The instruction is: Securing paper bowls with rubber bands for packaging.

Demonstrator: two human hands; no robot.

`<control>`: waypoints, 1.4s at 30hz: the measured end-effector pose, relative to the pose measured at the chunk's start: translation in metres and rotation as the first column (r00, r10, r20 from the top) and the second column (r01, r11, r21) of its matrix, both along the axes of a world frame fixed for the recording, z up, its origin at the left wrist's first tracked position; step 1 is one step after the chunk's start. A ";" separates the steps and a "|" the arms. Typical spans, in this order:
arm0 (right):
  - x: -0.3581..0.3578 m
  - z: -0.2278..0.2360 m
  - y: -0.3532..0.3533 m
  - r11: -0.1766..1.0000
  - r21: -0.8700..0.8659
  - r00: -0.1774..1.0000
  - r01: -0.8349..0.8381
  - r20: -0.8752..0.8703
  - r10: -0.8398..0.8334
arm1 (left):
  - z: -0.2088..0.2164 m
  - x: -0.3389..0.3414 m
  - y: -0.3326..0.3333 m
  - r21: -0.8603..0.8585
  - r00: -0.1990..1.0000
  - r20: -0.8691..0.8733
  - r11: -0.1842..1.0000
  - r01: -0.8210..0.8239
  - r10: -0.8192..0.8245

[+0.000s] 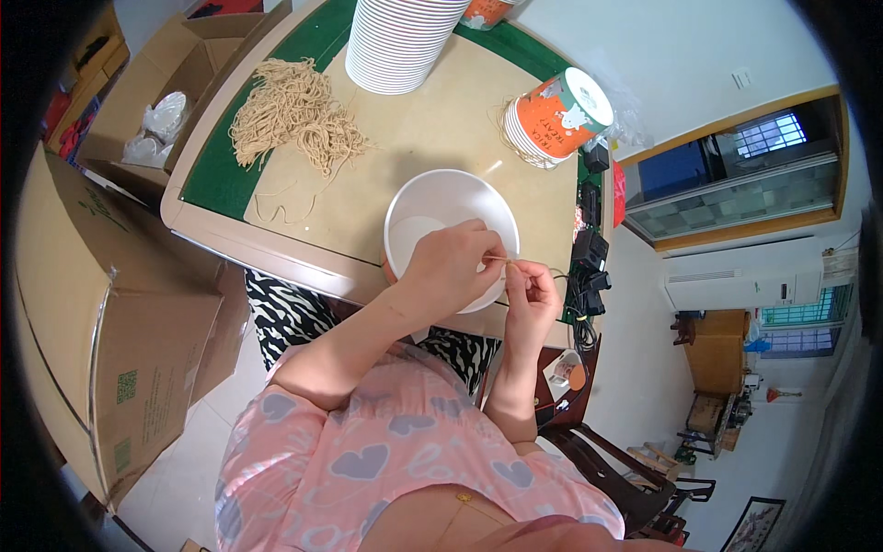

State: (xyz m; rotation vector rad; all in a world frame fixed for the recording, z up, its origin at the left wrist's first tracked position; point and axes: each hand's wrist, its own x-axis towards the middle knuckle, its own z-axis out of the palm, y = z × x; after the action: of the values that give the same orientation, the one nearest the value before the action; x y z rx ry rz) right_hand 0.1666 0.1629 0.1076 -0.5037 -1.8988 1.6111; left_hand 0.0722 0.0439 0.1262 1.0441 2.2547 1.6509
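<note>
While fingers point(536, 270) pinch string point(496, 258) | bucket rim point(452, 172) beneath | bare mat point(441, 129) beyond

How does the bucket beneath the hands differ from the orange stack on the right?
The bucket has its open mouth upward; the orange stack has a closed base on top. The bucket shows mostly its white inside; the orange stack, a printed orange side. The left hand is over the bucket; the orange stack stands untouched. Both show white rims and some orange outside.
</note>
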 end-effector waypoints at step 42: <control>0.002 0.022 0.017 0.966 0.248 0.997 -0.069 0.063 0.055 | 0.019 0.001 -0.004 -0.009 0.999 -0.041 1.000 0.022 -0.022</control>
State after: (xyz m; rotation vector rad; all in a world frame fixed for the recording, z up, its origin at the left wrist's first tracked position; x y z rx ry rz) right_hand 0.1686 0.1797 0.1299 -0.3887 -2.1411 1.3800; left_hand 0.0731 0.0396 0.1455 1.1071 2.2656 1.6244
